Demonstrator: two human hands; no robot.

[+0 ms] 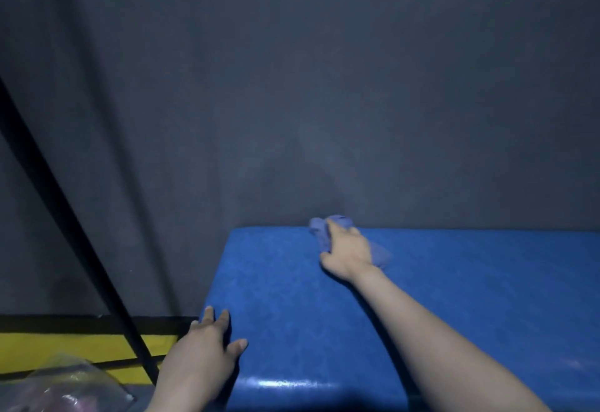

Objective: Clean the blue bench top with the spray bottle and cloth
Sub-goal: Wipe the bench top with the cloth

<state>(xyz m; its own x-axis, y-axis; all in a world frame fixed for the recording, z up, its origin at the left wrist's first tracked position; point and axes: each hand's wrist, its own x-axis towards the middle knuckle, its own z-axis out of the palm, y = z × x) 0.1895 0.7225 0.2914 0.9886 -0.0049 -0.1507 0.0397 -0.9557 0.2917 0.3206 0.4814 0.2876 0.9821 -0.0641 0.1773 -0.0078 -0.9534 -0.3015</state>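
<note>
The blue bench top [454, 298] fills the lower right of the head view and runs up to a dark wall. A crumpled pale blue cloth [319, 231] lies at the bench's far edge. My right hand [349, 251] lies over it and holds it against the surface, arm stretched forward. Its fingertips are hidden in the cloth. My left hand [207, 346] rests flat on the bench's near left corner with fingers spread. No spray bottle is in view.
A dark grey wall [324, 86] stands right behind the bench. A black slanted bar [81, 239] crosses the left side. Below it run yellow and black stripes [65, 346]. A clear plastic bag [65, 392] sits at the bottom left.
</note>
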